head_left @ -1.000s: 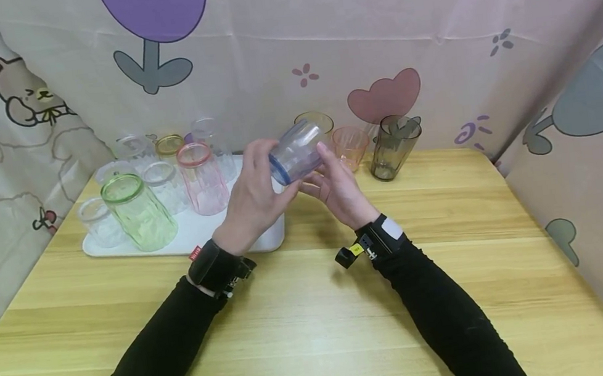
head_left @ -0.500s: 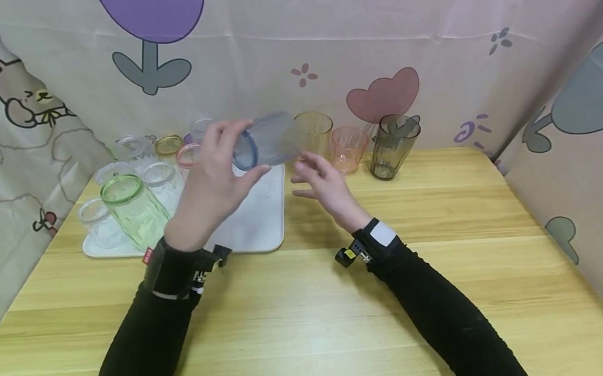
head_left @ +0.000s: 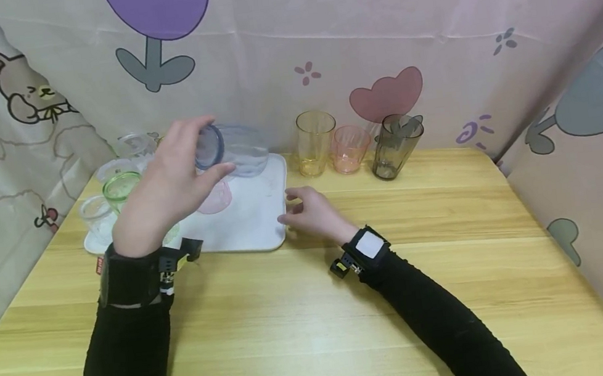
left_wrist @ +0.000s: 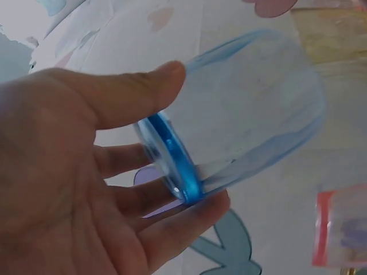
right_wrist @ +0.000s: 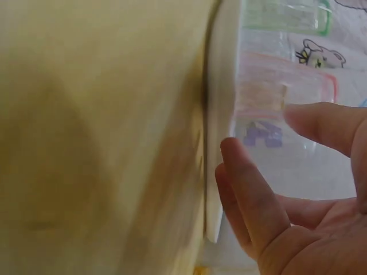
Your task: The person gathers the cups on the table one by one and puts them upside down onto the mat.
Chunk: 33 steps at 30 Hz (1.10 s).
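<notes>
My left hand (head_left: 167, 184) holds a clear, blue-tinted drinking glass (head_left: 243, 148) by its blue-ringed end, between thumb and fingers. The glass lies sideways in the grip, over the back of a white tray (head_left: 255, 218); its other end points right. In the left wrist view the ring shows as a thick blue band on the glass (left_wrist: 258, 109). My right hand (head_left: 315, 211) is at the tray's right edge, fingers loosely bent and nothing between them. The right wrist view has its fingertips right by the tray's side (right_wrist: 221, 86).
On the tray's left stand several glasses, among them a green one (head_left: 121, 187) and a pink one (head_left: 216, 198), partly hidden by my left hand. Right of the tray stand a yellow glass (head_left: 317, 143), an orange-pink glass (head_left: 350, 148) and a dark smoky glass (head_left: 394, 146). A printed curtain hangs behind.
The left hand has carried the blue-tinted glass left, away from the right hand and over the tray. The right hand has let go of it and come down to the tray's edge.
</notes>
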{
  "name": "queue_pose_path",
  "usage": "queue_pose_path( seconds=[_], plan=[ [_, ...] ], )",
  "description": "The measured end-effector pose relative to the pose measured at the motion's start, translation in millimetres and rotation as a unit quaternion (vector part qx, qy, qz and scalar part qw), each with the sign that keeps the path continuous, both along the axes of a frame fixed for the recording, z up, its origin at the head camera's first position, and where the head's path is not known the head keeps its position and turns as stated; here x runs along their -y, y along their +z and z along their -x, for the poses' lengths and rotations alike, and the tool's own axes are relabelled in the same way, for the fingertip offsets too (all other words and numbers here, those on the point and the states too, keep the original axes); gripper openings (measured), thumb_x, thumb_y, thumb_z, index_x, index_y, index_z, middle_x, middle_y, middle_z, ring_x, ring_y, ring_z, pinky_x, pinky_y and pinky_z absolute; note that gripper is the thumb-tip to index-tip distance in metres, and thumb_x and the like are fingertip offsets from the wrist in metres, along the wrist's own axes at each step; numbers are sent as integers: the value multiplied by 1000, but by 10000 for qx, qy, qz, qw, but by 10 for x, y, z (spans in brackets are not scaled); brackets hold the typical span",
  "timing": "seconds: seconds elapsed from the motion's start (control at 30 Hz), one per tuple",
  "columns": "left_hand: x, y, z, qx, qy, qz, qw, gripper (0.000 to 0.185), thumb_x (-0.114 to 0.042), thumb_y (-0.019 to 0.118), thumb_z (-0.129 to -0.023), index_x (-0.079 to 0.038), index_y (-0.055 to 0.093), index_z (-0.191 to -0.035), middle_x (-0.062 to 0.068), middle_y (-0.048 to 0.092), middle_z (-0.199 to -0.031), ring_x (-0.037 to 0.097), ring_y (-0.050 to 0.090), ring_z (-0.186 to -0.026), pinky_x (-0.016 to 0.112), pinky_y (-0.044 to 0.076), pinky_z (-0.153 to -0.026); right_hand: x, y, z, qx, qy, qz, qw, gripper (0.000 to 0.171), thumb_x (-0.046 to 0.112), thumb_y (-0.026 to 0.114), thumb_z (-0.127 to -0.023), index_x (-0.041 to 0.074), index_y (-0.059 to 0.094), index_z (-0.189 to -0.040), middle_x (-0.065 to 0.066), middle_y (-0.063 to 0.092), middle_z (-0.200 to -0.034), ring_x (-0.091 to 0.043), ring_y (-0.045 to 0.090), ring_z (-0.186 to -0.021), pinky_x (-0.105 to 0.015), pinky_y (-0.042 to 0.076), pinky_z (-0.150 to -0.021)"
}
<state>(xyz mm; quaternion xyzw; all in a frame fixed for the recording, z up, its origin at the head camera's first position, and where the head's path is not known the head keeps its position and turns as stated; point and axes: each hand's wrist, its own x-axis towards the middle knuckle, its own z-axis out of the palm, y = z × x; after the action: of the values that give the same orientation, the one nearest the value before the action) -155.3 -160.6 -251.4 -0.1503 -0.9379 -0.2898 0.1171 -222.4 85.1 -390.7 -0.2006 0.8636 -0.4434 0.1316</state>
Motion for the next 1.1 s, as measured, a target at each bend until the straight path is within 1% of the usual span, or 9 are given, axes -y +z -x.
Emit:
queue_pose_path(
  seconds=[0.07, 0.17, 0.27, 0.47, 0.6, 0.73, 0.87, 1.0, 1.1],
  plan=[
    [40, 26, -5, 68, 10, -9, 10000, 76, -22, 73, -98, 1, 31, -158, 27, 42, -149, 42, 45, -131, 59, 41, -107, 18, -13, -18, -136, 165, -163, 9996, 66, 12, 80, -91, -9, 50, -145, -25, 60, -133, -30, 72, -107, -31, 60, -87],
    [110, 46, -14, 105, 45, -1, 9999, 78, -22, 74, -97, 5, 30, -156, 30, 44, -146, 43, 45, -128, 60, 41, -104, 44, -19, -36, -410, 390, -309, 9979, 49, 9, 81, -88, -11, 60, -127, -23, 66, -114, -27, 73, -93, -30, 60, -81],
    [170, 52, -16, 116, -21, 71, 9999, 74, -21, 76, -95, 5, 36, -152, 29, 46, -143, 44, 45, -127, 61, 41, -103, 61, -16, -44, -571, 457, -449, 9963, 42, 6, 83, -85, -10, 62, -117, -21, 67, -102, -23, 71, -82, -29, 59, -75],
    [220, 36, 0, 373, -247, 457, 9980, 66, -23, 82, -89, -3, 53, -145, 21, 56, -140, 39, 50, -126, 58, 42, -103, 76, -17, -48, -619, 456, -803, 9938, 40, 5, 86, -81, -5, 64, -112, -16, 62, -102, -22, 67, -85, -28, 57, -75],
    [207, -18, 30, 690, -459, 671, 9943, 67, -22, 84, -86, -4, 55, -144, 19, 56, -144, 38, 53, -127, 57, 45, -105, 85, -26, -44, -602, 491, -907, 9928, 37, 6, 87, -81, -3, 66, -111, -15, 62, -100, -21, 66, -84, -27, 56, -74],
    [189, -108, 66, 831, -698, 837, 9906, 66, -18, 85, -83, -1, 56, -140, 22, 52, -148, 40, 54, -128, 59, 46, -105, 88, -29, -42, -557, 467, -1013, 9922, 33, 8, 87, -82, -1, 69, -108, -13, 64, -99, -19, 65, -83, -26, 55, -74],
    [187, -206, 98, 1152, -765, 1004, 9853, 68, -17, 87, -81, 0, 56, -139, 26, 54, -145, 42, 56, -125, 61, 49, -100, 90, -30, -41, -523, 471, -1026, 9922, 29, 7, 86, -82, -1, 70, -105, -12, 67, -97, -19, 66, -83, -27, 56, -75],
    [208, -301, 130, 1439, -696, 1138, 9806, 63, -14, 86, -80, 1, 58, -135, 21, 65, -130, 36, 62, -113, 56, 53, -93, 91, -29, -43, -468, 497, -992, 9927, 28, 8, 86, -82, -1, 70, -104, -11, 67, -98, -18, 67, -84, -26, 57, -74],
    [243, -349, 165, 1543, -649, 1282, 9775, 61, -12, 85, -79, 2, 59, -133, 20, 65, -128, 37, 61, -114, 57, 52, -96, 86, -32, -42, -456, 496, -963, 9931, 26, 7, 86, -83, 0, 70, -102, -10, 66, -97, -17, 67, -83, -25, 56, -73]
  ],
)
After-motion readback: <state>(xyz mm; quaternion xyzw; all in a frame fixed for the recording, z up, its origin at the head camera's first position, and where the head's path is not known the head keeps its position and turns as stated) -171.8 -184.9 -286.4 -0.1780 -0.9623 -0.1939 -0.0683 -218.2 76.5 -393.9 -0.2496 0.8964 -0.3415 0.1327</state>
